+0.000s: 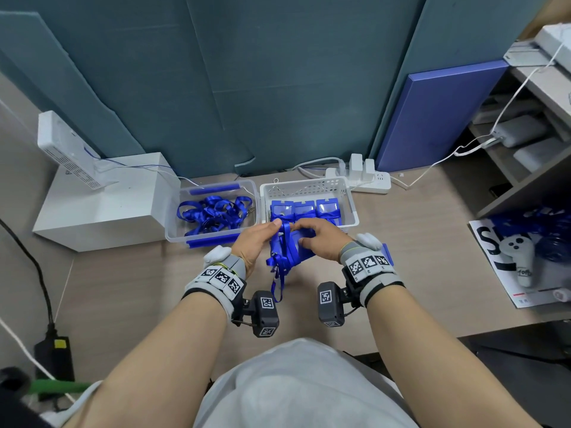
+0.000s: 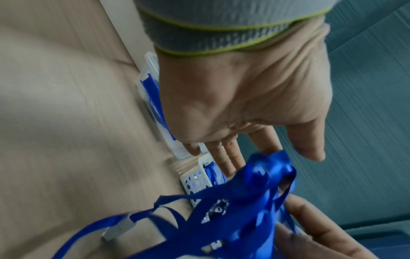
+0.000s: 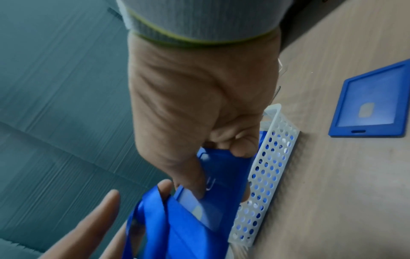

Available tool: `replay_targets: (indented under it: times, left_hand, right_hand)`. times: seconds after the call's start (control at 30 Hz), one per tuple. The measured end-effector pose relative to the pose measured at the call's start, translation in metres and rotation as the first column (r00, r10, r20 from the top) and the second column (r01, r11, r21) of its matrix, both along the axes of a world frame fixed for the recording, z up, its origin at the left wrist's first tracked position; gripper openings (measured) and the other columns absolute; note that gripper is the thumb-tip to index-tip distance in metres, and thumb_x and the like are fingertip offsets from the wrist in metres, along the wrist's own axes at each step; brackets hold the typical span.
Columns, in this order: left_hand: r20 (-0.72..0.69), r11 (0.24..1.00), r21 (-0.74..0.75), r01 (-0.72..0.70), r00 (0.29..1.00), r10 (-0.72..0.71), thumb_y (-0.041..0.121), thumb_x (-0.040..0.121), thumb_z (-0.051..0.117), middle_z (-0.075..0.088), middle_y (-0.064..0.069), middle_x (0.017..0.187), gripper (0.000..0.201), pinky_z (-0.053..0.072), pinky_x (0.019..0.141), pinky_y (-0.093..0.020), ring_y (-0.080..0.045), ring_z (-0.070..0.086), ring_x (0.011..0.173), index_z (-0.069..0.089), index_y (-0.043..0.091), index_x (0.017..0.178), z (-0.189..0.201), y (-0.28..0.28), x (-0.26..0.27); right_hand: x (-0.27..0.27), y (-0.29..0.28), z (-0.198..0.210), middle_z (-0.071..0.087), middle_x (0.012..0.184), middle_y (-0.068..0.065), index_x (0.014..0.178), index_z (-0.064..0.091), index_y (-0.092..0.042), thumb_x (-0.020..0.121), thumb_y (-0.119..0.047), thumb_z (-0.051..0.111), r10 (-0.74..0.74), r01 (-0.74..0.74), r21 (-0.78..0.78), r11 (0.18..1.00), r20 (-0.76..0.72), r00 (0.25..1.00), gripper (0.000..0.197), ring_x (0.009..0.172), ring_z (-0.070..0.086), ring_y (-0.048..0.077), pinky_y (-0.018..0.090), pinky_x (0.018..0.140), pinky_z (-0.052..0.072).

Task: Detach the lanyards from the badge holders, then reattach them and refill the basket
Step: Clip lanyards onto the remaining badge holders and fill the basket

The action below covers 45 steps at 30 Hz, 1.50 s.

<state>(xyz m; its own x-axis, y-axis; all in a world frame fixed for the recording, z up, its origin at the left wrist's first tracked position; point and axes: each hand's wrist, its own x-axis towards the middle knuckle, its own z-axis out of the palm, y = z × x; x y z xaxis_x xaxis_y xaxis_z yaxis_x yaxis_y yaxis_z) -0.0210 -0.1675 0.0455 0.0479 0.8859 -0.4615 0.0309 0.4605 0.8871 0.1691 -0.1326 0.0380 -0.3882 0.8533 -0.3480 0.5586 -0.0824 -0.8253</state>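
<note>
Just in front of the white basket, both hands hold up a blue badge holder with a blue lanyard wound round it. My right hand grips the holder between thumb and curled fingers. My left hand has straight fingers, and a loop of the lanyard lies over their tips. One end of the lanyard hangs down toward the table. The basket holds several more blue holders wrapped in lanyards.
A clear bin left of the basket holds several loose blue lanyards. A bare blue badge holder lies on the table by my right wrist. A power strip sits behind the basket, a white box at left, a controller at right.
</note>
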Motion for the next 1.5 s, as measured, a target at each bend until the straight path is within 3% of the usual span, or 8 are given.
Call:
replay_targets:
  times: [0.2, 0.43, 0.67, 0.87, 1.03, 1.27, 1.33, 1.5]
  left_hand:
    - [0.070, 0.999, -0.013, -0.035, 0.997, 0.035, 0.062, 0.078, 0.071, 0.072, -0.023, 0.111, 0.054, 0.050, 0.103, -0.052, -0.045, 0.067, 0.102, 0.076, 0.019, 0.111, -0.003, -0.001, 0.001]
    - [0.003, 0.999, -0.021, -0.032, 0.999, 0.032, -0.004, 0.081, 0.074, 0.072, -0.019, 0.102, 0.037, 0.060, 0.072, -0.038, -0.030, 0.073, 0.084, 0.069, 0.014, 0.113, -0.009, -0.004, 0.003]
    - [-0.214, 0.992, -0.079, -0.096, 0.974, 0.077, 0.005, 0.085, 0.075, 0.059, 0.006, 0.054, 0.011, 0.041, 0.049, -0.017, -0.008, 0.049, 0.045, 0.074, 0.011, 0.094, -0.027, -0.008, -0.018]
    - [-0.373, 0.966, -0.012, -0.258, 0.897, 0.235, 0.007, 0.085, 0.071, 0.070, -0.007, 0.104, 0.029, 0.044, 0.081, -0.027, -0.020, 0.061, 0.089, 0.070, 0.012, 0.113, -0.044, -0.008, -0.032]
    - [-0.546, 0.901, -0.009, -0.433, 0.758, 0.358, 0.002, 0.089, 0.051, 0.071, -0.015, 0.103, 0.030, 0.047, 0.063, -0.028, -0.025, 0.057, 0.067, 0.074, 0.021, 0.096, -0.055, -0.002, -0.049]
    - [-0.557, 0.751, -0.026, -0.660, 0.633, 0.538, 0.005, 0.095, 0.049, 0.063, -0.011, 0.117, 0.028, 0.049, 0.101, -0.041, -0.035, 0.061, 0.108, 0.072, 0.021, 0.097, -0.083, 0.000, -0.064]
    - [-0.751, 0.894, -0.151, -0.421, 0.637, 0.174, 0.008, 0.100, 0.046, 0.058, -0.004, 0.098, 0.020, 0.047, 0.103, -0.031, -0.024, 0.058, 0.121, 0.066, 0.009, 0.100, -0.082, -0.008, -0.063]
    - [-0.539, 0.800, -0.063, -0.597, 0.695, 0.476, 0.020, 0.105, 0.042, 0.054, -0.008, 0.114, 0.041, 0.036, 0.047, -0.011, -0.003, 0.040, 0.063, 0.045, 0.000, 0.141, -0.073, -0.014, -0.066]
  right_hand:
    - [0.001, -0.004, 0.006, 0.067, 0.098, -0.005, 0.097, 0.066, -0.025, 0.086, -0.028, 0.071, 0.000, 0.001, -0.023, 1.000, 0.008, 1.000, 0.013, 0.081, 0.057, 0.014, 0.028, 0.071, 0.049]
    - [0.009, 0.001, -0.007, 0.061, 0.083, -0.006, 0.090, 0.055, -0.027, 0.082, -0.044, 0.076, -0.017, -0.004, 0.073, 0.997, 0.276, 0.961, 0.028, 0.075, 0.055, 0.017, 0.031, 0.068, 0.045]
    - [0.028, -0.003, -0.023, 0.061, 0.101, -0.005, 0.099, 0.051, -0.033, 0.081, -0.053, 0.076, -0.068, 0.060, 0.034, 0.998, 0.429, 0.901, 0.037, 0.094, 0.060, 0.023, 0.032, 0.079, 0.045]
    - [0.035, -0.006, -0.030, 0.066, 0.116, -0.001, 0.117, 0.064, -0.025, 0.082, -0.045, 0.077, -0.041, 0.075, -0.059, 0.995, 0.444, 0.895, 0.042, 0.108, 0.062, 0.024, 0.031, 0.089, 0.048]
    - [0.045, -0.004, -0.037, 0.065, 0.126, -0.002, 0.129, 0.063, -0.025, 0.081, -0.049, 0.077, -0.105, 0.162, -0.095, 0.982, 0.438, 0.893, 0.055, 0.111, 0.062, 0.022, 0.031, 0.089, 0.049]
    - [0.055, 0.000, -0.040, 0.069, 0.111, -0.002, 0.107, 0.066, -0.027, 0.081, -0.045, 0.079, -0.262, 0.334, -0.101, 0.937, 0.428, 0.865, 0.034, 0.100, 0.065, 0.021, 0.030, 0.087, 0.048]
    - [0.058, 0.001, -0.042, 0.068, 0.110, -0.003, 0.109, 0.064, -0.028, 0.081, -0.043, 0.080, -0.292, 0.369, -0.109, 0.923, 0.426, 0.856, 0.035, 0.099, 0.064, 0.021, 0.029, 0.088, 0.047]
    - [0.065, -0.001, -0.048, 0.068, 0.106, -0.001, 0.102, 0.064, -0.027, 0.083, -0.040, 0.079, -0.319, 0.403, -0.105, 0.909, 0.445, 0.837, 0.027, 0.099, 0.065, 0.024, 0.033, 0.089, 0.051]
